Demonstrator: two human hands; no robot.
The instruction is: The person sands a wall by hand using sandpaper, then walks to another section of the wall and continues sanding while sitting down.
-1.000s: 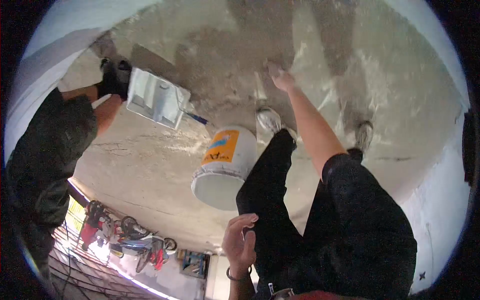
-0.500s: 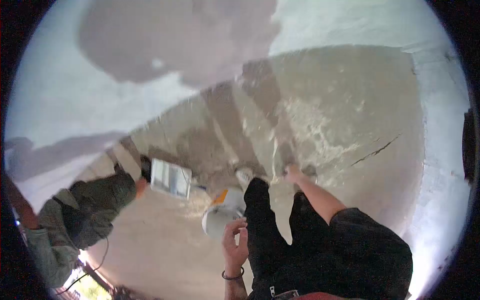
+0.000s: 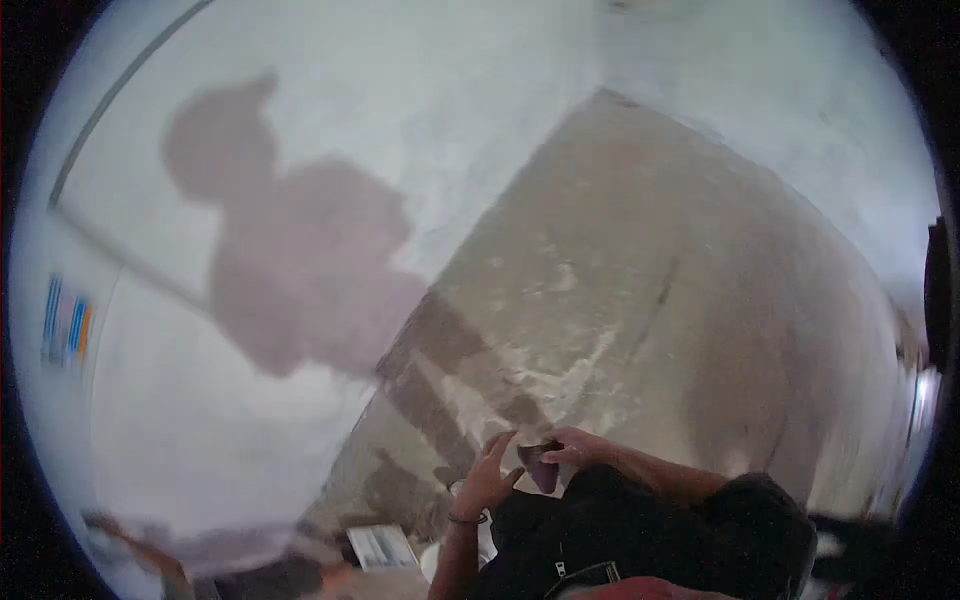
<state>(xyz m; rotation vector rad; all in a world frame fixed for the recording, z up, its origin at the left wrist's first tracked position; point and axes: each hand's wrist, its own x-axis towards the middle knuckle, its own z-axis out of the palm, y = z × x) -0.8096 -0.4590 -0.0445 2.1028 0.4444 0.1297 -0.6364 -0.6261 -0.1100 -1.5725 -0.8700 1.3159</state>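
My right hand (image 3: 572, 447) is closed around the upper end of a dark purplish, tapered object (image 3: 543, 472), blurred, whose exact kind I cannot make out. It points downward in front of my legs. My left hand (image 3: 489, 478), with a dark band at the wrist, is raised just left of the object. Its fingers are apart, and it seems to hold nothing. Below my left forearm, a white rounded bucket (image 3: 430, 560) shows only in part.
A white rectangular tray (image 3: 383, 548) lies on the grey-brown floor (image 3: 640, 200) at lower left. Beside it is a co-worker's arm (image 3: 145, 550), blurred. White walls (image 3: 480, 100) meet the floor at a corner ahead. A striped sheet (image 3: 68, 320) is at far left.
My right hand has come up from near the floor by my foot, now with the purplish object. My left hand has moved toward it from beside the bucket. My view has tilted up toward the wall.
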